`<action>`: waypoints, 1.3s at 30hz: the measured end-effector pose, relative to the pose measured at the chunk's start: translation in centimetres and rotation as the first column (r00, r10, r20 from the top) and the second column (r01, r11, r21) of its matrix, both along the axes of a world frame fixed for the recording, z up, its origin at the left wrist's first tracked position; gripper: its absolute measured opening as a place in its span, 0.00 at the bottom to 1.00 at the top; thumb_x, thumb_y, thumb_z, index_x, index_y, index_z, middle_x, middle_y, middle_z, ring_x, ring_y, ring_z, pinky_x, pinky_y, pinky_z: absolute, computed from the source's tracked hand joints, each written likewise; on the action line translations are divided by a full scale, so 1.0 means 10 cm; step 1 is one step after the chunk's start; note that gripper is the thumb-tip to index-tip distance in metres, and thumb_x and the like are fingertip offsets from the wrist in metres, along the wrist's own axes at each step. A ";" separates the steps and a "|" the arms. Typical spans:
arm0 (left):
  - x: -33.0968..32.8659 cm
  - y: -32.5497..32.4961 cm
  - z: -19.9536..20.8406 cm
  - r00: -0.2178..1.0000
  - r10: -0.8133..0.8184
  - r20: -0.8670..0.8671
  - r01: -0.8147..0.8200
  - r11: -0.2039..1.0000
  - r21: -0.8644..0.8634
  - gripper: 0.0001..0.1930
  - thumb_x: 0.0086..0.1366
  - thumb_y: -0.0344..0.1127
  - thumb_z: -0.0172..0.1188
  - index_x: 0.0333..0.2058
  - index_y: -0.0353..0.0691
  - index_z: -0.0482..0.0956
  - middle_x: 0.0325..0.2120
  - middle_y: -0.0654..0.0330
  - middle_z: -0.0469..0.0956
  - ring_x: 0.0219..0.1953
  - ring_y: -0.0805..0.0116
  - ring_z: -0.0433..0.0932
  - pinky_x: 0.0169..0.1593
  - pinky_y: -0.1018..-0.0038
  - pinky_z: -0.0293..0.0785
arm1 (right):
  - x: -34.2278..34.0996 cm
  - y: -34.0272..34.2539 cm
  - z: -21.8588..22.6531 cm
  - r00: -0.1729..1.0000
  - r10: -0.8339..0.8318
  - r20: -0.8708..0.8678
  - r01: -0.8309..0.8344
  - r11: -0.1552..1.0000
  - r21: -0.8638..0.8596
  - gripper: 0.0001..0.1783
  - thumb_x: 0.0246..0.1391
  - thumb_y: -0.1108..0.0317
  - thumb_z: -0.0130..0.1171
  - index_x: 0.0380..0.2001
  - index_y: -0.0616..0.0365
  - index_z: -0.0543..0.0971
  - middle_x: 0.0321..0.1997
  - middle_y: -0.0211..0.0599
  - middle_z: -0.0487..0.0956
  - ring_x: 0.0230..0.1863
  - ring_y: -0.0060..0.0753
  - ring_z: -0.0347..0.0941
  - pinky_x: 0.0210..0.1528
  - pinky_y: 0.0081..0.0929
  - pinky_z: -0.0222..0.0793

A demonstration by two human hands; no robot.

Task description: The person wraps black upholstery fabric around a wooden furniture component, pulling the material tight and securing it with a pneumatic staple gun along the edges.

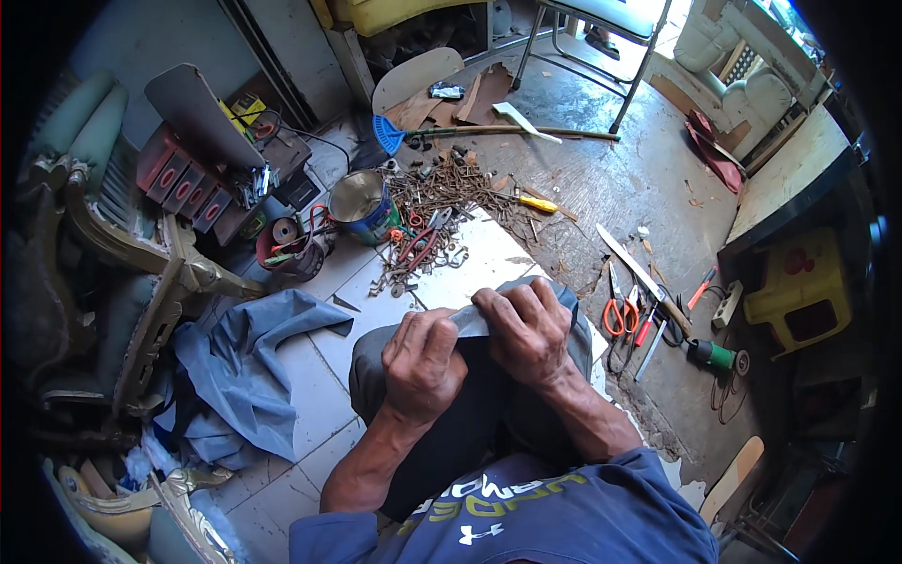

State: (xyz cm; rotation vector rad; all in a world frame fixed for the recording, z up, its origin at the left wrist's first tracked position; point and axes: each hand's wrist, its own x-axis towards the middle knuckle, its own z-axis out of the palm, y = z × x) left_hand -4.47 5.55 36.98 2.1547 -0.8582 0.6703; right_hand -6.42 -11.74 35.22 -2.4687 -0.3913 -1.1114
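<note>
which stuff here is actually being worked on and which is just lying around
In hand:
left hand and right hand, both gripping the grey fabric piece over the lap

Lying about:
blue-grey cloth on the floor
pile of rusty nails
metal can
orange scissors
yellow-handled screwdriver
saw

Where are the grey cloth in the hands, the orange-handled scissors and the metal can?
grey cloth (467, 321), head view, folded edge between the hands
orange-handled scissors (620, 315), head view, handle loops
metal can (362, 209), head view, side wall

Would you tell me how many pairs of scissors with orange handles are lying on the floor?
1: the scissors lie right of the right hand, beside a long blade. More may hide in the scrap pile.
</note>
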 end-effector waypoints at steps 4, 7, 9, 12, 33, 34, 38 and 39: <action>0.00 -0.03 0.02 0.993 0.094 -0.072 -0.098 0.994 -0.055 0.11 0.52 0.13 0.57 0.34 0.34 0.76 0.29 0.52 0.82 0.29 0.50 0.82 0.36 0.61 0.79 | 0.02 0.02 0.09 0.998 -0.025 -0.065 0.026 0.999 0.023 0.17 0.40 0.73 0.69 0.38 0.49 0.84 0.27 0.29 0.73 0.27 0.34 0.69 0.23 0.29 0.69; 0.04 -0.06 -0.02 0.975 0.129 -0.178 -0.158 0.975 -0.156 0.09 0.57 0.15 0.62 0.33 0.35 0.74 0.23 0.55 0.80 0.23 0.58 0.80 0.32 0.65 0.76 | 0.06 0.04 0.14 0.989 -0.011 -0.145 0.024 0.996 0.090 0.15 0.43 0.71 0.69 0.38 0.49 0.85 0.27 0.33 0.76 0.28 0.39 0.73 0.25 0.36 0.71; 0.05 -0.07 0.06 0.927 0.145 -0.347 -0.214 0.962 -0.168 0.09 0.60 0.18 0.65 0.33 0.35 0.74 0.21 0.57 0.78 0.23 0.66 0.78 0.30 0.68 0.74 | 0.08 0.02 0.16 0.962 0.035 -0.271 0.007 0.989 0.151 0.13 0.45 0.68 0.68 0.38 0.50 0.85 0.28 0.37 0.78 0.30 0.43 0.76 0.28 0.42 0.73; 0.10 -0.04 0.11 0.823 0.111 -0.557 -0.244 0.955 -0.170 0.10 0.63 0.22 0.68 0.36 0.35 0.74 0.20 0.61 0.78 0.24 0.78 0.74 0.29 0.75 0.70 | 0.21 -0.07 0.42 0.755 0.170 -0.633 0.016 0.961 0.277 0.13 0.54 0.60 0.68 0.39 0.55 0.88 0.31 0.47 0.84 0.36 0.52 0.83 0.38 0.48 0.77; 0.57 0.15 0.25 -0.006 -0.388 -0.922 0.484 0.805 -0.342 0.48 0.68 0.78 0.49 0.58 0.30 0.73 0.45 0.59 0.77 0.51 0.71 0.74 0.56 0.74 0.72 | 0.49 -0.42 0.75 0.146 0.542 -0.827 -0.087 0.840 0.535 0.24 0.68 0.44 0.63 0.43 0.55 0.89 0.27 0.26 0.84 0.29 0.13 0.73 0.33 0.27 0.71; 0.56 0.18 0.18 -0.004 -0.458 -0.889 0.478 0.780 -0.404 0.48 0.69 0.78 0.47 0.59 0.30 0.72 0.44 0.60 0.76 0.52 0.71 0.73 0.57 0.74 0.70 | 0.47 -0.39 0.74 0.172 0.575 -0.800 -0.100 0.818 0.566 0.23 0.67 0.45 0.63 0.43 0.56 0.89 0.27 0.27 0.84 0.29 0.13 0.72 0.33 0.27 0.71; 0.31 0.08 -0.09 -0.171 -0.683 -0.710 0.206 0.680 -0.704 0.22 0.78 0.57 0.52 0.46 0.41 0.76 0.37 0.70 0.74 0.41 0.85 0.69 0.45 0.83 0.67 | 0.42 -0.40 0.72 0.197 0.692 -0.695 -0.178 0.722 0.668 0.28 0.64 0.47 0.67 0.22 0.63 0.83 0.15 0.22 0.70 0.21 0.13 0.62 0.24 0.30 0.59; 0.21 0.04 -0.08 -0.237 -0.732 -0.639 0.055 0.646 -0.761 0.18 0.79 0.53 0.54 0.43 0.43 0.76 0.34 0.71 0.74 0.37 0.86 0.68 0.41 0.84 0.67 | 0.39 -0.35 0.74 0.178 0.777 -0.604 -0.129 0.627 0.768 0.31 0.63 0.48 0.68 0.15 0.62 0.77 0.12 0.21 0.63 0.18 0.14 0.57 0.21 0.31 0.53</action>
